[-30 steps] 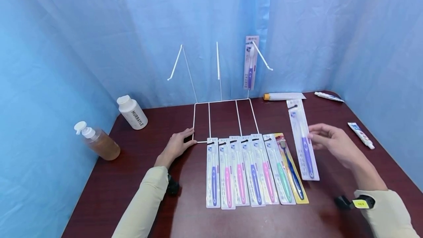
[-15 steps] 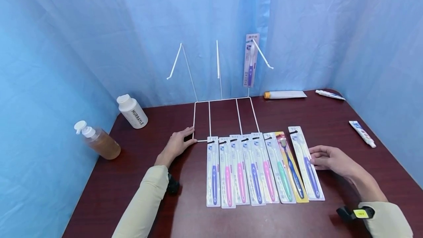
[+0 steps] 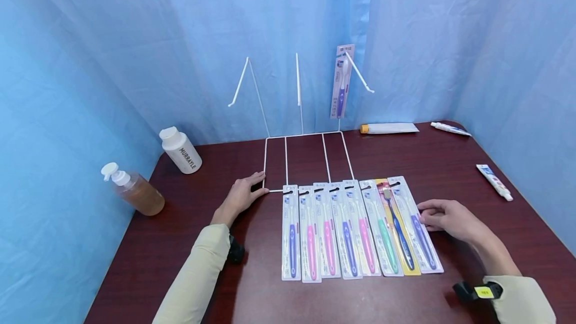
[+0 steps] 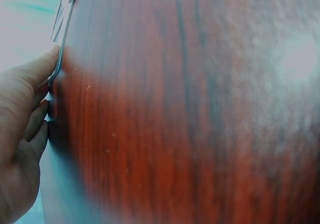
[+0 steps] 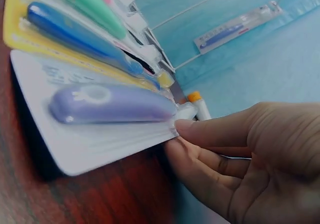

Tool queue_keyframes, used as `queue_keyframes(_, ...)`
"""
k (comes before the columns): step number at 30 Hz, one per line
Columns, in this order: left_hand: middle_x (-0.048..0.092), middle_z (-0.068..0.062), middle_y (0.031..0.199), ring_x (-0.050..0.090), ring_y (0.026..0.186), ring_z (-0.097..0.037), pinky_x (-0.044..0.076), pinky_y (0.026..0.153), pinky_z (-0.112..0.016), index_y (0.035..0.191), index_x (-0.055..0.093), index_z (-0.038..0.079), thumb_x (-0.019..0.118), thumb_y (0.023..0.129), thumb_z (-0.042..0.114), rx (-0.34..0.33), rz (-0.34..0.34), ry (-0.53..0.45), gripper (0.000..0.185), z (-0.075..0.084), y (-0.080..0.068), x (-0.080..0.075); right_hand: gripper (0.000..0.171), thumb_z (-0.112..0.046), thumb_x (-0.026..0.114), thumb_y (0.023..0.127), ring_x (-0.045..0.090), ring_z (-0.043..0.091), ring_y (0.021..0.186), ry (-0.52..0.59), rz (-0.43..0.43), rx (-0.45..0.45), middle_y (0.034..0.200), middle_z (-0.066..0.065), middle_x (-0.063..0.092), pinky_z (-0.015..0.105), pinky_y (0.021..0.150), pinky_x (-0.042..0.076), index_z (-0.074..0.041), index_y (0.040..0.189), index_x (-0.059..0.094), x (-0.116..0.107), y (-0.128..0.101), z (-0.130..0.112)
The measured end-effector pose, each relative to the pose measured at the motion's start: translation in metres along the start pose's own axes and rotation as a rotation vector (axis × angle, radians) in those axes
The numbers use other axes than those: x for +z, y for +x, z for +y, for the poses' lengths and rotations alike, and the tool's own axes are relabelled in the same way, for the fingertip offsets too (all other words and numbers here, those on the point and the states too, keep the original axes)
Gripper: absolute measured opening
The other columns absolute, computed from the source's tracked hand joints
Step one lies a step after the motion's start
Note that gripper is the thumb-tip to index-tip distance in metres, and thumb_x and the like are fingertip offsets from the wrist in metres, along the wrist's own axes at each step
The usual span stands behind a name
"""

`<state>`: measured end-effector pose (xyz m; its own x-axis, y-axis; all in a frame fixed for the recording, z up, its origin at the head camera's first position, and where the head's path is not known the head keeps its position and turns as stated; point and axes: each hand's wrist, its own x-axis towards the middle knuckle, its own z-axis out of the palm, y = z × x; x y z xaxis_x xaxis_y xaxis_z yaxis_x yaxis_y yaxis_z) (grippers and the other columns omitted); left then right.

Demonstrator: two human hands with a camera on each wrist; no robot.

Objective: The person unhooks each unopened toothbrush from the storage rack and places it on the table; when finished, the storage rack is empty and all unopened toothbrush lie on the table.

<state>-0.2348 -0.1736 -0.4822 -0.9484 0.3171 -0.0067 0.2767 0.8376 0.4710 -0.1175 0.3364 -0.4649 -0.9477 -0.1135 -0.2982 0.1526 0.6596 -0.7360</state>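
Note:
My right hand (image 3: 450, 220) pinches the right edge of a packaged purple toothbrush (image 3: 421, 234), thumb above and index finger below in the right wrist view. This pack lies at the right end of a row, overlapping the yellow-backed pack with a blue toothbrush (image 3: 400, 236). Farther left are a green toothbrush pack (image 3: 387, 244) and several pink and purple ones. My left hand (image 3: 238, 196) grips the front left corner of a white wire rack (image 3: 264, 159) between thumb and fingers. One packaged purple toothbrush (image 3: 340, 101) hangs from the rack's right hook; the left and middle hooks are bare.
A white bottle (image 3: 182, 153) and an amber pump bottle (image 3: 141, 196) stand at the left. Toward the back right lie an orange-capped tube (image 3: 391, 128), a small tube (image 3: 450, 129) and another toothpaste tube (image 3: 494, 182). Blue curtains (image 3: 189, 54) surround the dark wooden table (image 3: 360, 304).
My right hand has brought the purple toothbrush pack down toward me, then slid it left against the yellow-backed pack. The left hand has stayed at the rack's corner.

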Motion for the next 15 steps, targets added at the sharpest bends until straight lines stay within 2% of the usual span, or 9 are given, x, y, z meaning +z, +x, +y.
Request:
queue_keyframes(4,0.041,-0.004,0.151,0.036,0.14,-0.022,0.034,0.112,-0.046,0.144,0.045,0.016,0.061,0.092,0.038,0.0,-0.003,-0.006,0.059,0.0,0.0,-0.001,0.042,-0.017,0.064,0.091,0.062,0.018,0.078,-0.084,0.046,0.007,0.096,0.012,0.068,0.027,0.067,0.057,0.006,0.125,0.056,-0.002,-0.001,-0.006)
queue_keyframes(7,0.041,-0.004,0.15,0.036,0.14,-0.022,0.034,0.112,-0.045,0.144,0.045,0.016,0.062,0.092,0.038,-0.01,0.0,-0.008,0.059,0.0,-0.001,-0.001,0.038,-0.018,0.063,0.092,0.062,0.019,0.079,-0.133,0.107,-0.035,0.097,0.013,0.068,0.027,0.065,0.054,0.003,0.123,0.058,-0.008,0.004,-0.02)
queue_keyframes(15,0.042,-0.005,0.15,0.037,0.14,-0.023,0.035,0.111,-0.046,0.144,0.046,0.015,0.062,0.092,0.037,-0.003,0.002,-0.01,0.059,0.003,-0.001,-0.002,0.035,-0.033,0.056,0.097,0.065,0.027,0.093,-0.136,0.269,-0.194,0.105,0.015,0.069,0.031,0.068,0.051,-0.011,0.124,0.06,-0.029,0.048,-0.087)
